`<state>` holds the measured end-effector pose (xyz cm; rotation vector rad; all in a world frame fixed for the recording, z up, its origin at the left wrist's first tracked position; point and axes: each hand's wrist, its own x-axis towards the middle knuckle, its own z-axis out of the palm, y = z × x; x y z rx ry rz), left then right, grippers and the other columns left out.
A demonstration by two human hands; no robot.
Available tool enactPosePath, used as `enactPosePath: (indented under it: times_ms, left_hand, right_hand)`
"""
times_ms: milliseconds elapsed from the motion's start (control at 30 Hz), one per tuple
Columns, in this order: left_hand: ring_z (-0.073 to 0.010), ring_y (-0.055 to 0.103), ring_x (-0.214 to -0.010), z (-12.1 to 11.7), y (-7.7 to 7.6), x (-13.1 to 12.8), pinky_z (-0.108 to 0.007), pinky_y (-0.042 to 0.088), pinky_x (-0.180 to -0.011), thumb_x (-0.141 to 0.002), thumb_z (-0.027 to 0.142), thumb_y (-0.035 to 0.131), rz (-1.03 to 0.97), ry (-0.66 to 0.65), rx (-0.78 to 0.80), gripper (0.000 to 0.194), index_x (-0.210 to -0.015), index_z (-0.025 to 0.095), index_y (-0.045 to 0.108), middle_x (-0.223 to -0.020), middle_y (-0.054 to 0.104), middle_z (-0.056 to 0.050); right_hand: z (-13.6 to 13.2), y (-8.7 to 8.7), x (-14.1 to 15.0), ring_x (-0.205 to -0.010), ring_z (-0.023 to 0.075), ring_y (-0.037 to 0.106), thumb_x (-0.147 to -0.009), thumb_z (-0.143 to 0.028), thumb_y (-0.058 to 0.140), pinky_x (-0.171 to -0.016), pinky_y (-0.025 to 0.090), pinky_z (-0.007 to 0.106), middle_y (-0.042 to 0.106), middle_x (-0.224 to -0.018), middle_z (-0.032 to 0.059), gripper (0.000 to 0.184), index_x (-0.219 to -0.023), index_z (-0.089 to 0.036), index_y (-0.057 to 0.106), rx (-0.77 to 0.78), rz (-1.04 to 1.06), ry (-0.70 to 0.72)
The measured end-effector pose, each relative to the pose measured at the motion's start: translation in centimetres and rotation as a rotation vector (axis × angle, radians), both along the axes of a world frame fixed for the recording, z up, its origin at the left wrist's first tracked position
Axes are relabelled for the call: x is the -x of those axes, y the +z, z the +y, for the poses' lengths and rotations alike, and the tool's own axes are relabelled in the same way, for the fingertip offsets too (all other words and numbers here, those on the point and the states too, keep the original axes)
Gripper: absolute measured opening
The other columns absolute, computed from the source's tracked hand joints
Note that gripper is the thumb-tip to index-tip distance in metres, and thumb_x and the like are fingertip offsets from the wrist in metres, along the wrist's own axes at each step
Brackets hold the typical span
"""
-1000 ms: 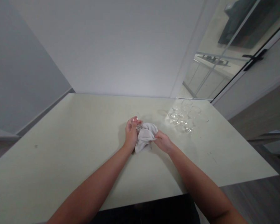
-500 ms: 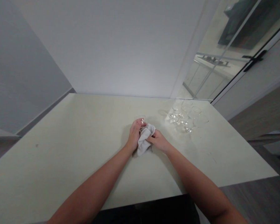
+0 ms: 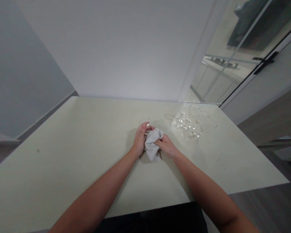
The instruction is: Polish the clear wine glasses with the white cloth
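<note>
Near the middle of the table, my left hand (image 3: 140, 139) is closed around a clear drinking glass (image 3: 145, 121). Only the glass's rim and upper side show above the fingers; its lower part is hidden by the hand and the cloth. A crumpled white cloth (image 3: 152, 145) is pinched in my right hand (image 3: 167, 145), thumb on top. The cloth presses against the glass at the left palm, and its loose end hangs toward me.
Several clear stemmed glasses (image 3: 194, 121) stand close together at the table's back right. A white wall (image 3: 126, 48) rises behind the pale table (image 3: 82, 136). A glass-paned door (image 3: 223, 71) with a black handle (image 3: 265, 63) is beyond the right corner.
My right hand has shifted slightly to the right with the cloth, whose hanging end has swung right. The glass has tipped or moved slightly left in my left hand.
</note>
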<state>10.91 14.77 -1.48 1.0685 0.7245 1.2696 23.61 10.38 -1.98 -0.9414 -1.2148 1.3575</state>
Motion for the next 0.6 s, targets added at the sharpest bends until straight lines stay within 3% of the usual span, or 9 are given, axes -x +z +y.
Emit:
enactPosePath:
  times_ms: [167, 433, 500, 600]
  left_hand:
    - [-0.0168, 0.062, -0.079, 0.2, -0.1, -0.1, -0.027, 0.049, -0.068, -0.078, 0.065, 0.058, 0.055, 0.132, -0.015, 0.054, -0.108, 0.019, 0.06, -0.091, 0.066, -0.004]
    - [-0.0163, 0.063, -0.081, -0.3, 0.0, -0.4, -0.028, 0.05, -0.075, -0.081, 0.059, 0.062, -0.031, 0.096, 0.004, 0.048, -0.109, 0.02, 0.058, -0.092, 0.067, -0.003]
    - [-0.0162, 0.063, -0.083, -0.2, -0.4, -0.5, -0.028, 0.05, -0.076, -0.081, 0.057, 0.062, -0.084, 0.068, 0.046, 0.046, -0.109, 0.02, 0.058, -0.093, 0.067, -0.002]
    - [-0.0155, 0.063, -0.085, 0.1, -1.1, -0.8, -0.026, 0.049, -0.075, -0.082, 0.056, 0.062, -0.152, 0.012, 0.101, 0.044, -0.105, 0.019, 0.059, -0.095, 0.067, -0.002]
  right_hand:
    - [-0.1, 0.0, 0.2, -0.072, 0.0132, 0.058, -0.067, -0.031, 0.078, -0.069, 0.047, 0.024, 0.068, -0.084, -0.0006, 0.033, -0.096, -0.018, 0.066, 0.016, -0.043, 0.036]
    - [-0.2, 1.0, 0.2, -0.074, 0.0144, 0.057, -0.08, -0.035, 0.064, -0.072, 0.046, 0.025, 0.067, -0.083, -0.0002, 0.021, -0.091, -0.018, 0.07, -0.163, -0.189, -0.119]
    - [-0.3, 0.9, 0.2, -0.074, 0.0151, 0.057, -0.08, -0.038, 0.062, -0.071, 0.047, 0.025, 0.066, -0.079, 0.0, 0.023, -0.087, -0.017, 0.069, -0.146, -0.18, -0.211]
    - [-0.3, 0.5, -0.1, -0.077, 0.0163, 0.058, -0.078, -0.046, 0.059, -0.071, 0.047, 0.026, 0.066, -0.075, 0.0008, 0.03, -0.079, -0.017, 0.067, -0.072, -0.125, -0.542]
